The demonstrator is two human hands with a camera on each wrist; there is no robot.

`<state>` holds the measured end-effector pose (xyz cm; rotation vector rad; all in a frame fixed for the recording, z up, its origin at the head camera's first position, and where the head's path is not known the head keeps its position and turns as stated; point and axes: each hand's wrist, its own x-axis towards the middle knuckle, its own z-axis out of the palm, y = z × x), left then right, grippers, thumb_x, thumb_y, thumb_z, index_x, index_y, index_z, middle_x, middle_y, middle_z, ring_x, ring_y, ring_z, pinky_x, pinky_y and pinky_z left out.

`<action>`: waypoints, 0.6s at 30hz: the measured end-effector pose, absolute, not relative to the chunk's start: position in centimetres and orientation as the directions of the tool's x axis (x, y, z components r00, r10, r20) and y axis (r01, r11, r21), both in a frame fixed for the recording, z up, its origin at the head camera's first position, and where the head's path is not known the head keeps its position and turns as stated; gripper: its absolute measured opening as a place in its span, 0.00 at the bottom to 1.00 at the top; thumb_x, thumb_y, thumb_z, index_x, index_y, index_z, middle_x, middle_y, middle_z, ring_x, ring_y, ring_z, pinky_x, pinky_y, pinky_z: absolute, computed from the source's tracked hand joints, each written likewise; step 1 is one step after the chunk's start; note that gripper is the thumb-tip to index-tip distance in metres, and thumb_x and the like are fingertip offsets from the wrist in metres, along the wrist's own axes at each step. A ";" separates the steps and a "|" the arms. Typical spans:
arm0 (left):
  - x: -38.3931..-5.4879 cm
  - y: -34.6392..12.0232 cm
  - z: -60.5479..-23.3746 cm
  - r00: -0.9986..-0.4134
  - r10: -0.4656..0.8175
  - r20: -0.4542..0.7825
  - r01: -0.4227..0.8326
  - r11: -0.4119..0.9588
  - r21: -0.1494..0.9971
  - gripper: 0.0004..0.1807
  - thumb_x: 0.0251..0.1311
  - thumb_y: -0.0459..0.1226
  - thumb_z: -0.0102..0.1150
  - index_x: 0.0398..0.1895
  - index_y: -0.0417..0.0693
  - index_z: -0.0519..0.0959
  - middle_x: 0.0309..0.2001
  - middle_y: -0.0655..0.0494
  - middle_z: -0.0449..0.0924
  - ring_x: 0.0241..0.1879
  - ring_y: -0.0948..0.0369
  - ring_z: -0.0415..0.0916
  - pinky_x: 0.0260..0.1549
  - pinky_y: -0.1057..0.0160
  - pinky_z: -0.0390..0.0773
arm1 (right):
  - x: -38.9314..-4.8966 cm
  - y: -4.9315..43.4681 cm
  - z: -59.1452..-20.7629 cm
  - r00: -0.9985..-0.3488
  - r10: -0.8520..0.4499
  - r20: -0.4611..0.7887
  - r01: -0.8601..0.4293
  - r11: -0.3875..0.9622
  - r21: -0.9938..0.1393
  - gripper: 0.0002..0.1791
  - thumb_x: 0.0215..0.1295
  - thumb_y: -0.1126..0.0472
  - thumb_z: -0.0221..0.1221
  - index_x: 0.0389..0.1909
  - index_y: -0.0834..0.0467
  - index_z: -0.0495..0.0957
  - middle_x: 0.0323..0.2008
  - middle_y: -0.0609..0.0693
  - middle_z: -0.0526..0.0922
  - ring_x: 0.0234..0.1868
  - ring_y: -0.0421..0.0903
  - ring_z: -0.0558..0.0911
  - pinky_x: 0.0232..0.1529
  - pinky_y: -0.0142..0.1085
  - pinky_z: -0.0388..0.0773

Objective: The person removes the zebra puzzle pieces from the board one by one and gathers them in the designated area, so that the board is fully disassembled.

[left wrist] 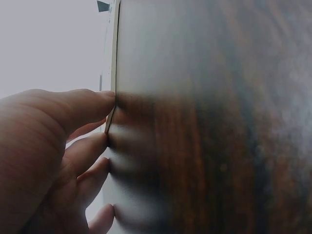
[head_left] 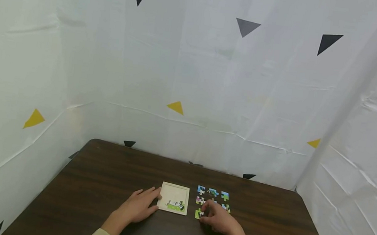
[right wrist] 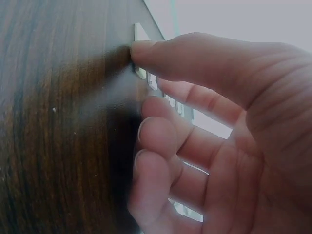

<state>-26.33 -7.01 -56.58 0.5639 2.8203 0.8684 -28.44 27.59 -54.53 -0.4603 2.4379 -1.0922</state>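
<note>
A pale square puzzle tray (head_left: 174, 193) lies on the dark table. Along its lower edge sits a filled part (head_left: 176, 205) with green and a black-and-white pattern. My left hand (head_left: 141, 204) rests beside the tray, fingers spread, with thumb and fingertips at its left edge; the left wrist view shows the thumb (left wrist: 92, 101) touching that edge. To the tray's right lie several loose jigsaw pieces in rows. My right hand (head_left: 220, 219) pinches a green jigsaw piece (head_left: 197, 214) at the near left corner of this group between thumb and index finger. Its other fingers (right wrist: 156, 136) curl loosely, and it partly hides the group.
Loose pieces at the far side of the group include a blue one (head_left: 201, 190) and a blue-green one (head_left: 224, 195). A brown wood-grain table (head_left: 112, 174) extends around both hands. Behind it hangs a white sheet (head_left: 194, 64) with printed triangles.
</note>
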 end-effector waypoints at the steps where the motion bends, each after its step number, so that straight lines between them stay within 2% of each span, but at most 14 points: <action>1: -26.3 -7.0 -56.5 -0.920 0.390 -0.020 0.311 0.763 0.566 0.18 0.77 0.43 0.64 0.66 0.54 0.79 0.82 0.45 0.66 0.82 0.44 0.63 0.78 0.29 0.57 | -28.4 27.6 -54.4 -0.854 -0.459 -0.244 -0.120 0.631 -0.766 0.14 0.74 0.58 0.68 0.51 0.59 0.76 0.25 0.47 0.77 0.18 0.40 0.71 0.21 0.35 0.73; 5: -26.2 -6.9 -56.6 -0.920 0.392 -0.023 0.313 0.767 0.561 0.18 0.77 0.43 0.64 0.65 0.54 0.79 0.82 0.45 0.66 0.82 0.44 0.63 0.78 0.29 0.59 | -27.7 27.2 -53.5 -0.864 -0.442 -0.242 -0.070 0.580 -0.812 0.14 0.78 0.59 0.64 0.54 0.64 0.77 0.27 0.51 0.79 0.20 0.43 0.70 0.24 0.36 0.71; 12: -26.1 -6.9 -56.7 -0.921 0.388 -0.026 0.311 0.776 0.549 0.18 0.77 0.43 0.65 0.65 0.54 0.79 0.81 0.46 0.67 0.81 0.44 0.64 0.78 0.29 0.60 | -28.0 25.0 -53.2 -0.880 -0.463 -0.103 -0.220 0.590 -0.777 0.14 0.80 0.58 0.62 0.54 0.65 0.80 0.33 0.55 0.84 0.29 0.43 0.77 0.29 0.38 0.74; 18: -26.3 -6.9 -56.6 -0.918 0.397 0.010 0.339 0.770 0.541 0.18 0.76 0.42 0.65 0.65 0.52 0.79 0.80 0.44 0.68 0.80 0.43 0.65 0.77 0.28 0.61 | -28.5 20.6 -53.3 -0.852 -0.508 -0.124 -0.280 0.643 -0.713 0.14 0.77 0.57 0.64 0.56 0.61 0.82 0.35 0.50 0.86 0.31 0.42 0.81 0.32 0.38 0.78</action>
